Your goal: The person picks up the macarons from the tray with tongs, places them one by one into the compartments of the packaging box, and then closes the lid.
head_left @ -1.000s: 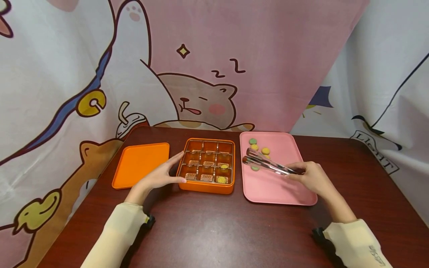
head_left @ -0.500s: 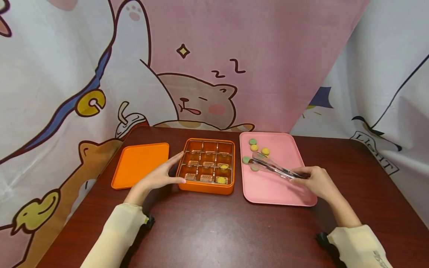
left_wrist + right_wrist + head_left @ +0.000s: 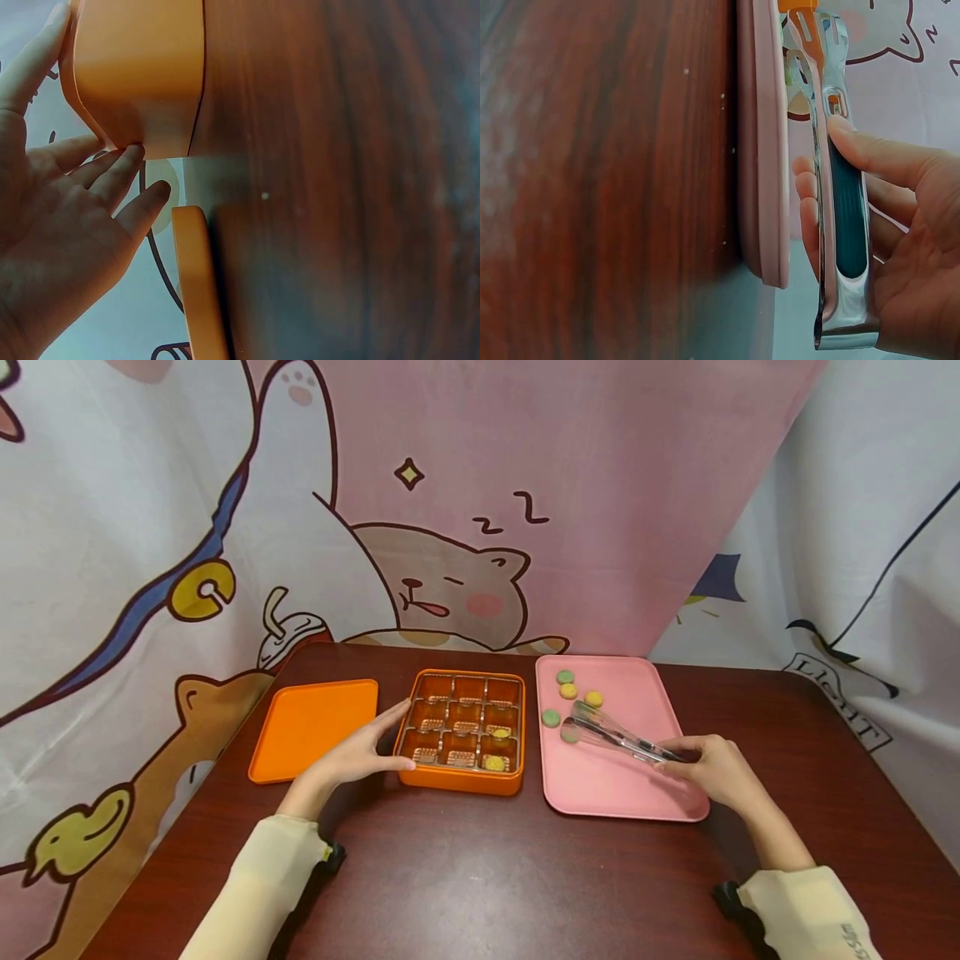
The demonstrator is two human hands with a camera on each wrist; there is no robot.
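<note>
My left hand (image 3: 358, 753) rests its thumb and fingertips along the left side of the orange box (image 3: 461, 781), fingers fairly straight. In the left wrist view the fingertips (image 3: 131, 152) touch the box's wall. The box has an insert with several compartments; two on its right side hold small yellow round cookies (image 3: 495, 763). With thumb and fingers, my right hand (image 3: 716, 768) grips metal tongs (image 3: 618, 739) with dark green handle pads. The tongs' tips hover over the pink tray (image 3: 607, 793), by a green cookie (image 3: 568, 736); whether they touch it I cannot tell.
More cookies lie at the tray's left: green ones (image 3: 551, 718) and yellow ones (image 3: 593, 698). An orange lid (image 3: 315, 727) lies flat left of the box. All stand on a dark wooden table (image 3: 465, 877), with a printed cartoon curtain (image 3: 600, 510) behind.
The tongs have shifted right and slightly toward me, and their tips have come closer together. A green cookie at the tray's left is now uncovered. My left hand has stayed on the box.
</note>
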